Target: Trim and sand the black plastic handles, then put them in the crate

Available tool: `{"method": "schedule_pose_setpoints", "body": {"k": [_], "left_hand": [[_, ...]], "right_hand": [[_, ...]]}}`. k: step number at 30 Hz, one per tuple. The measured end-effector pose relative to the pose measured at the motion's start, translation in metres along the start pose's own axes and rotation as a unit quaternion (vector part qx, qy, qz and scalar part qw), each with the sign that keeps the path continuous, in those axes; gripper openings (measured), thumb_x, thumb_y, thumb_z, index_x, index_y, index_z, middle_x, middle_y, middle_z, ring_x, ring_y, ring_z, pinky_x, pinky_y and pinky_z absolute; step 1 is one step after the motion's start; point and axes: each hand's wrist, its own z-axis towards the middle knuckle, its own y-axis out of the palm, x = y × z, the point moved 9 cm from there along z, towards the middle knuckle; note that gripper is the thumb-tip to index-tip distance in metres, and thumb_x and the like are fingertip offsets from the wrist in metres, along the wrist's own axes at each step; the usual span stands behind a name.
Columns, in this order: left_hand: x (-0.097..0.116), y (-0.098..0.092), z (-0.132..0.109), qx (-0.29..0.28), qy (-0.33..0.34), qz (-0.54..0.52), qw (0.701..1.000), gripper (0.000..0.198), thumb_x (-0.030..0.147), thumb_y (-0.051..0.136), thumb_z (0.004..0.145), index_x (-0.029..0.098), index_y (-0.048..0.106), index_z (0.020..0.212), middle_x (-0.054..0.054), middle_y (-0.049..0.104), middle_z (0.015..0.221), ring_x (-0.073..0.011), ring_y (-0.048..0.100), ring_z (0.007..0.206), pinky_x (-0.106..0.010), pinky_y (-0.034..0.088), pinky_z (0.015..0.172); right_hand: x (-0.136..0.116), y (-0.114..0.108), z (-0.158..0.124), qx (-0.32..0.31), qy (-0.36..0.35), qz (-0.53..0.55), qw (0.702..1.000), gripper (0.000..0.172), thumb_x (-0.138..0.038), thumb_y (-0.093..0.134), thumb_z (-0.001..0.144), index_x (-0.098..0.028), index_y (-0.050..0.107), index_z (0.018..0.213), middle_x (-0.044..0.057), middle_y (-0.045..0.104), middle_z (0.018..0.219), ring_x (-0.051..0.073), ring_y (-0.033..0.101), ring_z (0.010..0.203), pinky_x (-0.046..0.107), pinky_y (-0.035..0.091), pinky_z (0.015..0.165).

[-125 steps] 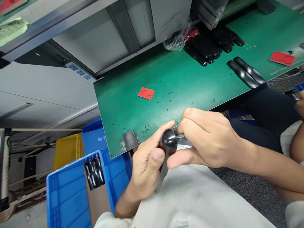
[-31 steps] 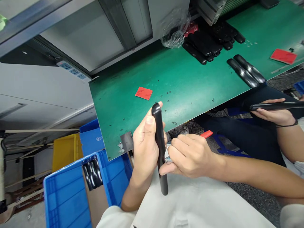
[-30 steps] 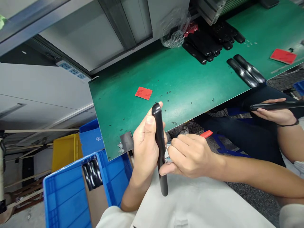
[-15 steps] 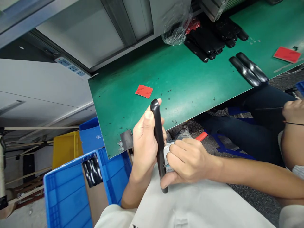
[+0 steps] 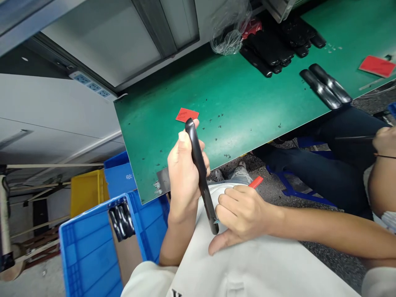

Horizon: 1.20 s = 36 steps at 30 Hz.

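My left hand [image 5: 184, 177] is wrapped round a long, glossy black plastic handle [image 5: 201, 173], which slants down toward my lap. My right hand [image 5: 244, 210] is closed on a small red-handled knife [image 5: 256, 182]. The red end sticks out behind the knuckles, and a thin blade tip shows beside the handle's lower end. Most of the knife is hidden in the fist. My right thumb is stretched out below the handle's end, apart from it.
On the green table [image 5: 163, 144] lie a red card [image 5: 187, 114], a pair of black handles [image 5: 324, 86] and a pile of more [image 5: 267, 47]. A blue crate [image 5: 89, 251] with black pieces stands at left. A co-worker's hand [image 5: 385, 140] is at right.
The black handle and my left hand have shifted up and left. My right thumb has come off the handle's lower end, and the blade now sits nearer that end.
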Motion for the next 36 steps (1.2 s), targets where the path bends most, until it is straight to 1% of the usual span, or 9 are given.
{"method": "schedule_pose_setpoints", "body": {"k": [6,9,14,21,25,28,31,33,36], "left_hand": [[0.004,-0.008,0.009,0.033,0.008,-0.007,0.999,0.042,0.054,0.055,0.105,0.022,0.072,0.125,0.005,0.043,0.072,-0.0037,0.036,0.043,-0.015,0.030,0.036],[0.005,-0.013,0.014,0.041,0.016,-0.008,0.999,0.043,0.055,0.057,0.104,0.021,0.072,0.125,0.005,0.044,0.073,-0.0040,0.036,0.044,-0.016,0.030,0.036],[0.006,-0.026,0.022,0.069,0.031,-0.018,0.997,0.043,0.055,0.059,0.102,0.021,0.072,0.124,0.004,0.046,0.073,-0.0039,0.037,0.045,-0.017,0.028,0.037],[0.010,-0.042,0.026,0.116,0.049,-0.025,0.992,0.042,0.057,0.060,0.102,0.022,0.072,0.122,0.005,0.044,0.073,-0.0036,0.035,0.044,-0.019,0.027,0.039],[0.012,-0.046,0.028,0.115,0.072,-0.027,0.990,0.043,0.056,0.056,0.104,0.021,0.069,0.125,0.005,0.043,0.075,-0.0033,0.037,0.046,-0.017,0.029,0.040],[0.012,-0.050,0.030,0.124,0.077,-0.033,0.989,0.043,0.054,0.055,0.105,0.019,0.067,0.129,0.005,0.045,0.077,-0.0031,0.039,0.047,-0.016,0.030,0.040],[0.011,-0.051,0.030,0.118,0.066,-0.039,0.990,0.043,0.053,0.055,0.106,0.019,0.067,0.129,0.006,0.044,0.076,-0.0030,0.038,0.046,-0.016,0.030,0.039],[0.010,-0.045,0.027,0.096,0.048,-0.031,0.994,0.044,0.055,0.057,0.104,0.020,0.069,0.128,0.006,0.045,0.075,-0.0031,0.038,0.045,-0.015,0.030,0.038],[0.011,-0.036,0.019,0.063,0.032,-0.021,0.997,0.045,0.058,0.062,0.100,0.021,0.072,0.125,0.005,0.047,0.074,-0.0035,0.039,0.045,-0.015,0.031,0.036]], "right_hand": [[0.001,0.005,-0.005,-0.005,0.011,-0.018,1.000,0.067,-0.072,0.040,0.102,-0.023,0.047,0.057,-0.003,0.037,0.056,0.016,0.031,0.056,0.036,0.017,0.056],[0.003,0.007,-0.007,-0.005,0.022,-0.033,0.999,0.062,-0.065,0.044,0.104,-0.023,0.047,0.059,-0.003,0.037,0.057,0.016,0.031,0.058,0.036,0.018,0.057],[0.002,0.013,-0.010,-0.003,0.018,-0.057,0.998,0.056,-0.058,0.055,0.102,-0.023,0.046,0.060,-0.002,0.037,0.058,0.017,0.031,0.060,0.035,0.019,0.057],[0.006,0.019,-0.013,0.006,0.054,-0.079,0.995,0.050,-0.050,0.051,0.106,-0.023,0.047,0.064,-0.002,0.040,0.059,0.017,0.034,0.062,0.034,0.024,0.058],[0.004,0.022,-0.015,0.014,0.055,-0.084,0.995,0.047,-0.048,0.060,0.102,-0.023,0.047,0.064,-0.002,0.041,0.060,0.016,0.034,0.062,0.034,0.022,0.058],[0.003,0.020,-0.018,0.038,0.050,-0.071,0.995,0.044,-0.038,0.066,0.099,-0.023,0.045,0.063,-0.003,0.039,0.059,0.015,0.032,0.061,0.034,0.019,0.057],[0.007,0.012,-0.018,0.063,0.045,-0.024,0.997,0.043,-0.029,0.065,0.097,-0.024,0.042,0.062,-0.005,0.036,0.056,0.015,0.030,0.057,0.035,0.017,0.054],[0.017,0.003,-0.015,0.071,0.058,0.023,0.996,0.043,-0.031,0.061,0.100,-0.024,0.042,0.063,-0.005,0.038,0.055,0.014,0.033,0.056,0.033,0.021,0.053],[0.036,-0.008,-0.006,0.065,0.105,0.090,0.988,0.033,-0.033,0.054,0.107,-0.021,0.052,0.076,-0.004,0.052,0.062,0.011,0.045,0.058,0.027,0.035,0.055]]}}
